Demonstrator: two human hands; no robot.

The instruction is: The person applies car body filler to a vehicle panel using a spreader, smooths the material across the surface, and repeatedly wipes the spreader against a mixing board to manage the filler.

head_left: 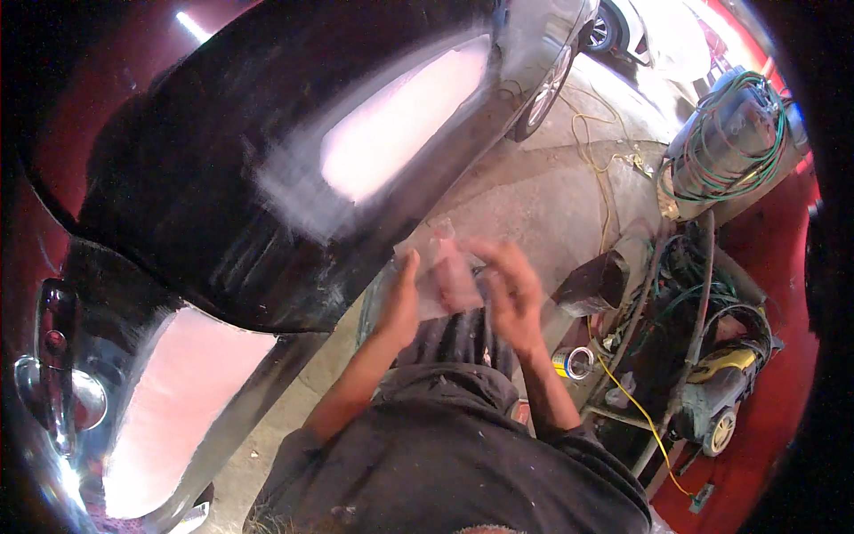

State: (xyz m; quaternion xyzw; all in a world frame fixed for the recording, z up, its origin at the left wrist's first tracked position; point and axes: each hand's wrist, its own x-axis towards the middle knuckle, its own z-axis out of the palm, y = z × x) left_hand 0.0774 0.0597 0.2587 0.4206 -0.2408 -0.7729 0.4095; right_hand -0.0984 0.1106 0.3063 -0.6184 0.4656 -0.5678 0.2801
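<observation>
In front of my body, my left hand (400, 303) grips a greyish sheet (418, 298) by its left side, thumb up. A pinkish piece (452, 267) lies on the sheet, blurred; what it is I cannot tell. My right hand (516, 298) is at the sheet's right side with bent fingers, too smeared by motion to show whether it grips. To the left is a black car panel (205, 133) with a long pale filler patch (400, 116) ringed by scuffed, dusty paint. A second pale patch (182, 400) is on the panel nearer me, beside a door handle (55, 338).
At right are a tank (716, 147) wound with hoses, a yellow-black machine (716, 392) on a metal frame, an open can (578, 362), a dark container (592, 285) and loose cords on the concrete floor (534, 200). A white car (658, 36) stands beyond.
</observation>
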